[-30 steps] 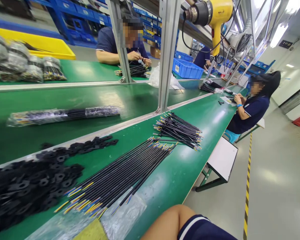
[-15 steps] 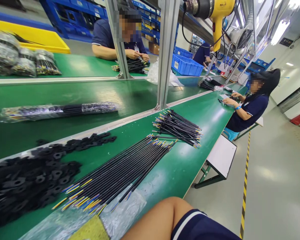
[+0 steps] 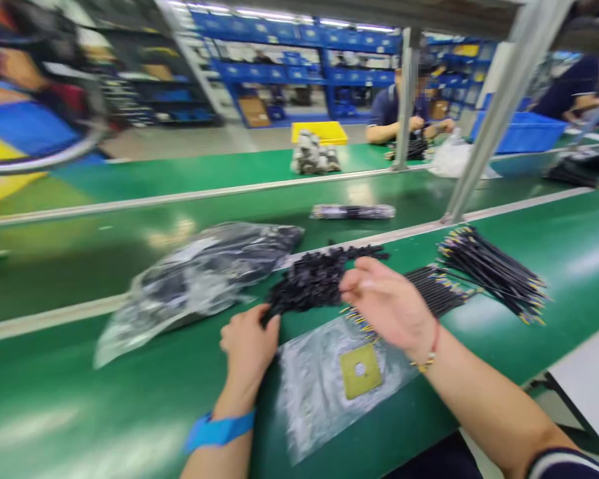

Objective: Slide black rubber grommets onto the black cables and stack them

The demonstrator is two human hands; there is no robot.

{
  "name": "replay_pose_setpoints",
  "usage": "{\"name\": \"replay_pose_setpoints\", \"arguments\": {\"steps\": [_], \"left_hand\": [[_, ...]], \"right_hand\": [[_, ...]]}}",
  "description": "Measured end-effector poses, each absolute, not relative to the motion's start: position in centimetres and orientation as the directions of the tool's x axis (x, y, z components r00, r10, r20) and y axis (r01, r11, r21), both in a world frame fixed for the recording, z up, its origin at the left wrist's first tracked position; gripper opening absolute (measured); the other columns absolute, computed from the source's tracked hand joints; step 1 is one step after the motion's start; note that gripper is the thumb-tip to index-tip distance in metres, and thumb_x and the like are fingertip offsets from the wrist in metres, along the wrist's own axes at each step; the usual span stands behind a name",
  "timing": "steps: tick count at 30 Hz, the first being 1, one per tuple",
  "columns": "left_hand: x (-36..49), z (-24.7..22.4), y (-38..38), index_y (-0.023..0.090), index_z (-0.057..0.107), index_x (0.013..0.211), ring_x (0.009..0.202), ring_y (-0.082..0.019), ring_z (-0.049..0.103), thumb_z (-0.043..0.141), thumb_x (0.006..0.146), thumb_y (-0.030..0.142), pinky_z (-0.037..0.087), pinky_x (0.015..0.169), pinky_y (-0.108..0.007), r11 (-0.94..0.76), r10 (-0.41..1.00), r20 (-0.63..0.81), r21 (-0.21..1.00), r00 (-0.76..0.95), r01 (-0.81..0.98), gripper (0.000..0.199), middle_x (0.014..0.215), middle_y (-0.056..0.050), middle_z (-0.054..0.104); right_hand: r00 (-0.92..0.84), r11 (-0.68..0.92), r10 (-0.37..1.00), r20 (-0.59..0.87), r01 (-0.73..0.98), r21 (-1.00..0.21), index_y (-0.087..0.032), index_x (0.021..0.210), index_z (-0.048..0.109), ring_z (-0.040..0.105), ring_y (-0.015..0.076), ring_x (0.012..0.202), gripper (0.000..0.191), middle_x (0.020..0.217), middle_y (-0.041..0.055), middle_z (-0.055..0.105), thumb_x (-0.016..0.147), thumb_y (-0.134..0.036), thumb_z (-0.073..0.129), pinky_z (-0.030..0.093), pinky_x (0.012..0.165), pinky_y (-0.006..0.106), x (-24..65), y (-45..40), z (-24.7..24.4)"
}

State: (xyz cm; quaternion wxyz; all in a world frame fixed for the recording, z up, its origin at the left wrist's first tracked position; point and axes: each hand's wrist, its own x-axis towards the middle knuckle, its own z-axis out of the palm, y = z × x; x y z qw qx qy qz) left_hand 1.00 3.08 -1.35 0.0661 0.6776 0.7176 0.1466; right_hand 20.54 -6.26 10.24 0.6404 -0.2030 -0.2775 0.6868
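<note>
— Left hand (image 3: 249, 342) and right hand (image 3: 389, 303) have both come into my view since the earlier frame. What's closest?

— Clear plastic (image 3: 309, 399) on the green counter (image 3: 80, 426), a yellow square pad (image 3: 352, 384) on top. Just past it, I have the left hand at the near left edge of the black parts heap (image 3: 309, 279); whether it grips a piece, I can't tell.

— And the right?

— Relaxed, fingers parted, in front of the black cables (image 3: 436, 293), hiding some. Another cable pile (image 3: 494, 273) lies to their right. Farther off I see a wrapped bundle (image 3: 354, 211) beyond the metal rail (image 3: 404, 232), then a co-worker (image 3: 384, 106).
</note>
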Motion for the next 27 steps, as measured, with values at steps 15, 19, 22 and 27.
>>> {"name": "replay_pose_setpoints", "arguments": {"steps": [15,19,22,27], "left_hand": [[-0.5,-1.6,1.7,0.020,0.060,0.107,0.102,-0.031,0.051,0.049,0.081,0.024,0.041,0.089,-0.043,0.089,0.988,0.086,0.338,-0.125,0.937,0.028,0.106,-0.012,0.059],[-0.4,-1.4,1.6,0.020,0.060,0.107,0.102,-0.030,0.050,0.049,0.081,0.023,0.041,0.088,-0.042,0.097,0.989,0.071,0.349,-0.130,0.932,0.028,0.106,-0.011,0.059],[-0.2,-1.3,1.5,0.020,0.060,0.108,0.103,-0.030,0.050,0.048,0.082,0.023,0.041,0.088,-0.041,0.101,0.990,0.058,0.355,-0.130,0.929,0.029,0.107,-0.011,0.058],[-0.1,-1.1,1.3,0.020,0.059,0.109,0.103,-0.029,0.049,0.048,0.082,0.023,0.041,0.087,-0.040,0.100,0.990,0.060,0.360,-0.130,0.928,0.029,0.107,-0.010,0.057]], "right_hand": [[-0.037,-0.022,0.999,0.001,-0.625,-0.780,-0.024,0.088,0.052,0.052,0.0100,0.071,0.035,0.069,-0.0060,0.053,0.062,-0.016,0.073,0.043,0.072,0.026,22.4,-7.9,9.0],[-0.226,-0.078,0.972,0.061,-0.561,-0.824,-0.024,0.091,0.052,0.048,0.0117,0.067,0.035,0.065,-0.0048,0.051,0.065,-0.024,0.075,0.041,0.065,0.027,22.0,-9.0,8.4],[-0.327,-0.099,0.941,0.085,-0.508,-0.856,-0.024,0.093,0.051,0.047,0.0122,0.065,0.034,0.065,-0.0038,0.052,0.068,-0.029,0.074,0.040,0.060,0.027,21.3,-9.9,8.1],[-0.358,-0.108,0.931,0.074,-0.462,-0.880,-0.026,0.093,0.049,0.046,0.0124,0.062,0.035,0.064,-0.0038,0.053,0.070,-0.032,0.074,0.039,0.057,0.027,20.6,-10.7,8.1]]}}
